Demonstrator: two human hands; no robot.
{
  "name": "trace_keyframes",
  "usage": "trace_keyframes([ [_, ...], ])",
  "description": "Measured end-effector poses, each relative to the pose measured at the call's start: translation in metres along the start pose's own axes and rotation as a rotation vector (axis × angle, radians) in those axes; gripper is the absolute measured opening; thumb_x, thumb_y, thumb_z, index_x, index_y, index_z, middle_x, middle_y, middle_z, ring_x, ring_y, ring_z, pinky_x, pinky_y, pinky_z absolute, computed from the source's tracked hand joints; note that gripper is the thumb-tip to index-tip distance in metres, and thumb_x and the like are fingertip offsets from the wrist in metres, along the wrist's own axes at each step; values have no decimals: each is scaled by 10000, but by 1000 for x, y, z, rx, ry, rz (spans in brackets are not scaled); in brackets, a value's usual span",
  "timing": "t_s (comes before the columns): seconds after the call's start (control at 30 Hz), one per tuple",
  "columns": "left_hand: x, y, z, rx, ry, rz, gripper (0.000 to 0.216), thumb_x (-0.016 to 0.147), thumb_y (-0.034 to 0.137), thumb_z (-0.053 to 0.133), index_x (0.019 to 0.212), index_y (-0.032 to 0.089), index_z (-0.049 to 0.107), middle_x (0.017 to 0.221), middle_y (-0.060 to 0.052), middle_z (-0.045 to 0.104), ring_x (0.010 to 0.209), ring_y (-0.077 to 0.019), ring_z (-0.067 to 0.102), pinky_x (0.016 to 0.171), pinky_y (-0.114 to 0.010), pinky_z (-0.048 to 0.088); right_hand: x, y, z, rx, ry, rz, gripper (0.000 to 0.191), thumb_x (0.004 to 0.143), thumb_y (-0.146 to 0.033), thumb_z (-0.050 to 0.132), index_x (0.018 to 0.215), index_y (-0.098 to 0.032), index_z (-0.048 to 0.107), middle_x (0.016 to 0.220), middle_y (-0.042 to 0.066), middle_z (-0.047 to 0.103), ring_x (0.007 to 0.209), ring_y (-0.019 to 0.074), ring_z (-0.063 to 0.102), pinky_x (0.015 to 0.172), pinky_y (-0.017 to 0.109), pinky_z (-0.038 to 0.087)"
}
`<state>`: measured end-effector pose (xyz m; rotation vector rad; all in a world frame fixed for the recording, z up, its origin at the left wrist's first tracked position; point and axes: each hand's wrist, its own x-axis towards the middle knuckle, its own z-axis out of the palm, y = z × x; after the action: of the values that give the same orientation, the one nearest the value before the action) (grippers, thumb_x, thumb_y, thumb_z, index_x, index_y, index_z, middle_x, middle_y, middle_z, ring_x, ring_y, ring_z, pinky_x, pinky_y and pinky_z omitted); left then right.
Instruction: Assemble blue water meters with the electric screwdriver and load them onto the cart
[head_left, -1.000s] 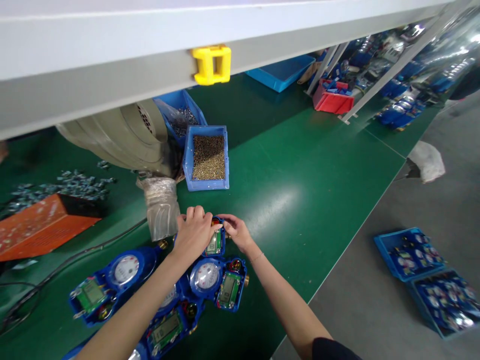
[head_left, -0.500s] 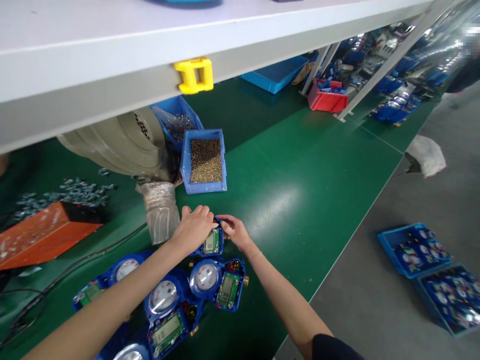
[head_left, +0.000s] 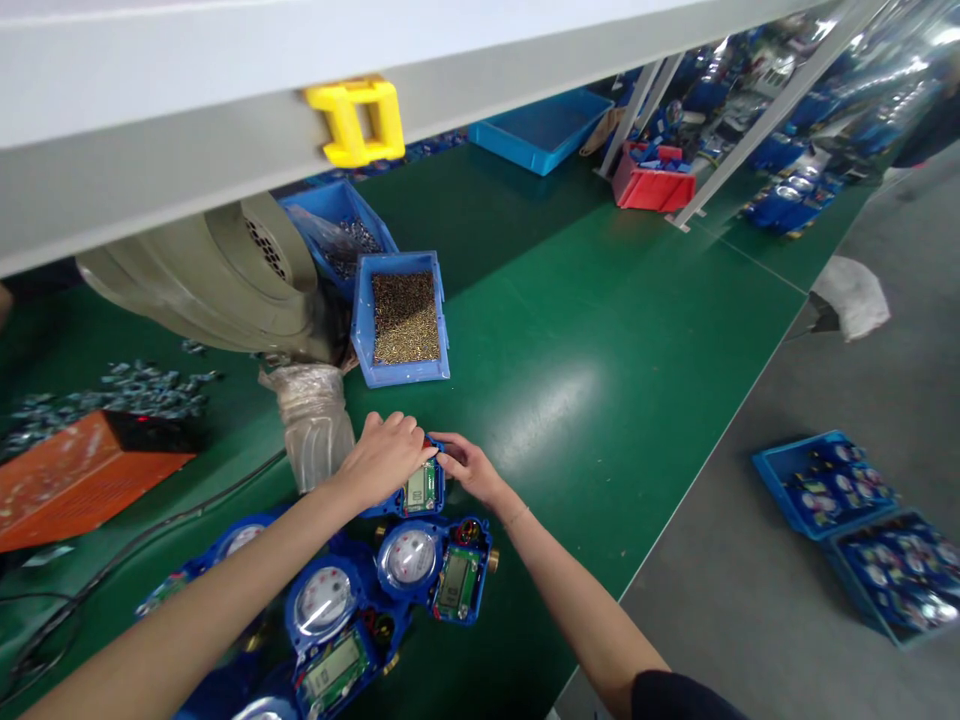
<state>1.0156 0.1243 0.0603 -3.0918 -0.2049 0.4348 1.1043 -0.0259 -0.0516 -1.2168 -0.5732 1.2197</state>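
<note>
At the far end of a cluster of blue water meters, one water meter (head_left: 421, 489) with a small display and an uncovered green circuit board lies under both hands. My left hand (head_left: 388, 456) is curled over its round dial side, hiding that part. With thumb and fingers, my right hand (head_left: 472, 470) grips the far right corner of the same housing. Nearer to me are a second water meter (head_left: 411, 556) with its display showing and a third water meter (head_left: 324, 600). More meters lie partly behind my left forearm. Whether a small part sits between the fingers is hidden.
A blue bin (head_left: 405, 374) of small brass-coloured parts stands beyond my hands, beside a beige machine (head_left: 217, 270) with a plastic-wrapped nozzle (head_left: 311, 420). An orange box (head_left: 90, 480) and cable are left. A white shelf (head_left: 487, 90) overhangs. Meter crates (head_left: 795, 500) sit on the floor right.
The view has shifted slightly, so the shelf and bins appear a little higher and further left. Both hands stay at the same meter; my right fingers have shifted slightly along its corner.
</note>
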Motion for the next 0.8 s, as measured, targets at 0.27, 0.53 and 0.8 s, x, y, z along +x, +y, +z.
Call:
trace_keyframes([
  [0.27,6,-7,-3,-9,-38,120,360,957,390,463,807,123,653,866,-137,610,876,-299,529,690,-404,352,2,4,0,40,17,-32,513,820,-466,664,1263,-217,590,1064,42,653,947,169,589,894,318,474],
  [0.53,7,-10,-3,-31,-50,162,317,955,343,464,811,121,638,885,-137,574,898,-299,508,698,-395,361,1,4,0,67,16,-34,551,798,-474,684,1264,-197,588,1038,55,660,889,165,594,830,304,495],
  [0.8,11,-13,-3,-141,-74,217,227,939,283,491,832,126,616,901,-120,552,870,-287,498,687,-388,351,2,5,1,82,19,-39,591,775,-498,697,1269,-194,582,1061,63,662,912,176,598,809,303,498],
])
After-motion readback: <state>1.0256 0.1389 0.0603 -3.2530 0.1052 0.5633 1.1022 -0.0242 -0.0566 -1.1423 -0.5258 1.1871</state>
